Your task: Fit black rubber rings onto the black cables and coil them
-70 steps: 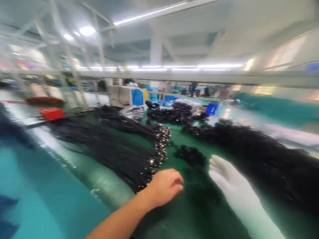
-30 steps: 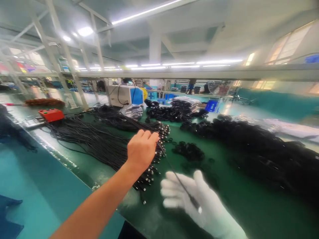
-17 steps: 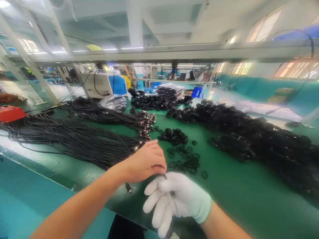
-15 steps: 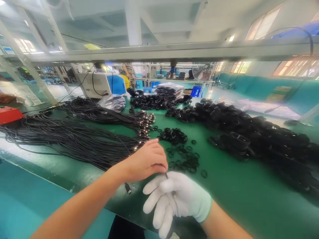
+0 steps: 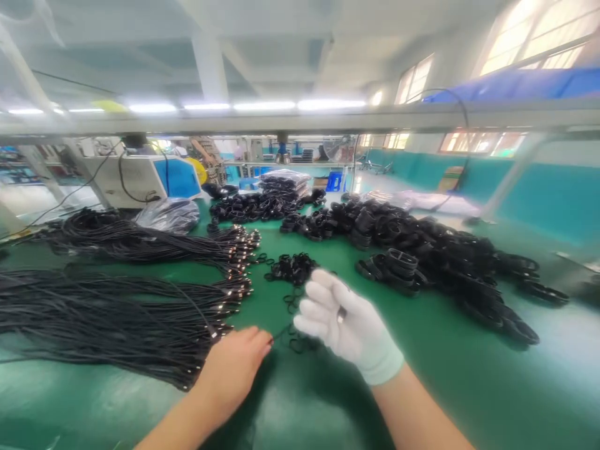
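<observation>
2 hands over 1 green table [image 5: 300, 406]: L hand [image 5: 237, 362] bare, R hand [image 5: 335, 319] w/ 1 white glove. L hand: fingertips pinched on 1 thin black cable [image 5: 281, 334], which runs from them twd R hand. R hand: fingers curled in, holding 1 plug [image 5: 342, 314] against palm, metal tip showing; rest of it hidden. Both hands mid-table, near edge side, apart from each other.

L side: 2 cable bundles, 1 rear [image 5: 154, 242], 1 front [image 5: 107, 319], metal ends all facing R, too many to count. 1 plug end [image 5: 214, 332] lies at front bundle's tip, just beside L hand.

Past the hands: 1 small heap of black rings [image 5: 291, 269], plus several loose ones btwn heap & hands, partly covered, no exact no.

R side: 1 big coil heap [image 5: 431, 250], count n/a. Far centre: 1 more coil heap [image 5: 253, 205], w/ 1 stack of clear-wrapped packs [image 5: 284, 180] at its back.

Back L: 1 machine [image 5: 135, 178] w/ 1 blue panel, 1 yellow reel [image 5: 199, 170] next to it, 1 clear bag [image 5: 169, 217] in front.
</observation>
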Demonstrator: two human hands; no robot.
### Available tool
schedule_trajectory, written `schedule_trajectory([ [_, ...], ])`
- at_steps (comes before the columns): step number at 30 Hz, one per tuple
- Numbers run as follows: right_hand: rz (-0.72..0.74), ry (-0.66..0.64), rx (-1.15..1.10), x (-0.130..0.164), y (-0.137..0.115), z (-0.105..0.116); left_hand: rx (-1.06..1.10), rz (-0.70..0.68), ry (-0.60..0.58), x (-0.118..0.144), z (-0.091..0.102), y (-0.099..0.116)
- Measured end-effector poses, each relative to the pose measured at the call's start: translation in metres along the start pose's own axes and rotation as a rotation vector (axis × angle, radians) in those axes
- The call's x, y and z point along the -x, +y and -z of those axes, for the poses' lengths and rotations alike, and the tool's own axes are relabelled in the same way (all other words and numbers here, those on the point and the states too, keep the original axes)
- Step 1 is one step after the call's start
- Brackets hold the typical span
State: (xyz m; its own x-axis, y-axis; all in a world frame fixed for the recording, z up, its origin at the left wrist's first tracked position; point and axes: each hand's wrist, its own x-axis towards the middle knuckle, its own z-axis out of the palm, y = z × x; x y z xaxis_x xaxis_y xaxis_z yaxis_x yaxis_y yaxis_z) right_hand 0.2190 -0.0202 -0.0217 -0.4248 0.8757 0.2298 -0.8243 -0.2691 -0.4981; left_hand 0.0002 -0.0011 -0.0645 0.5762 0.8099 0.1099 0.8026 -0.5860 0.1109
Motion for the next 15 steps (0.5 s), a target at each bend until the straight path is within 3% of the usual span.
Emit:
schedule_trajectory([
  [5, 0.035, 0.204, 0.239, -0.005, -0.002, 0.009, -0.122, -0.293, 0.174, 0.037, -0.002, 0.036],
  [8, -0.017, 0.224, 0.252, -0.006, 0.004, 0.016, -0.123, -0.406, 0.253, 0.045, 0.014, 0.044],
  [13, -0.303, 0.058, 0.267, 0.0, 0.022, 0.014, -0.118, -0.299, 0.317, 0.026, 0.068, 0.032],
  [15, -0.42, -0.061, 0.266, 0.003, 0.033, 0.01, -0.076, -0.275, 0.25, 0.013, 0.084, 0.023],
])
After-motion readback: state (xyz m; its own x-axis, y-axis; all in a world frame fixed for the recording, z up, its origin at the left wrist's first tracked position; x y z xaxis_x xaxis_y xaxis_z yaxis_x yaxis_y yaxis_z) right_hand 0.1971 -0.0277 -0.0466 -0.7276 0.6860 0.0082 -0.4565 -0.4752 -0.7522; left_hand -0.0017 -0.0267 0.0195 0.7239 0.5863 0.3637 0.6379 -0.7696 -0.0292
